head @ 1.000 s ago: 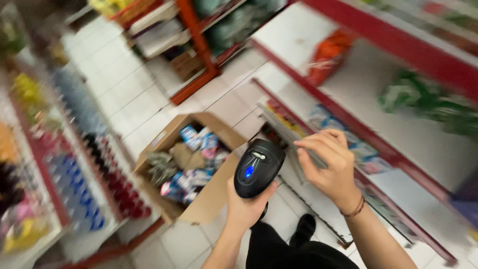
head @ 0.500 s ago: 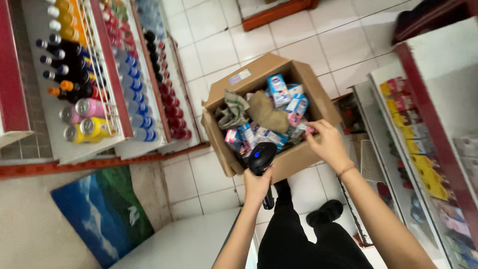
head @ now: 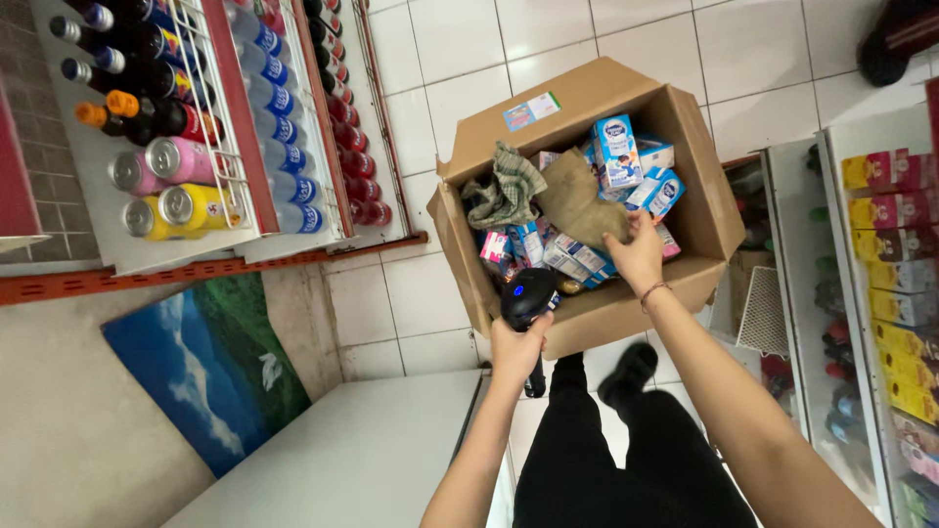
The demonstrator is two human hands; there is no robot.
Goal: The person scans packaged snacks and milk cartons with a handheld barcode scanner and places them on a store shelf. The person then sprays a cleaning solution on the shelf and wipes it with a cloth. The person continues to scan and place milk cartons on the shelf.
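Scanner (head: 528,297), black and handheld, sits clamped in the left hand (head: 515,350), fingers curled round its grip, just at the near rim of the cardboard box (head: 587,108). Right hand (head: 638,256) reaches inside, fingers closing on a small blue-and-white carton (head: 583,262); beyond the fingertips lie more cartons and a checked cloth (head: 505,192).

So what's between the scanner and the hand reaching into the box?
In the head view, small milk cartons lie between the black scanner and the right hand.

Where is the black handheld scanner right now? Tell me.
In the head view, the black handheld scanner is in the left hand, at the near edge of the open cardboard box.
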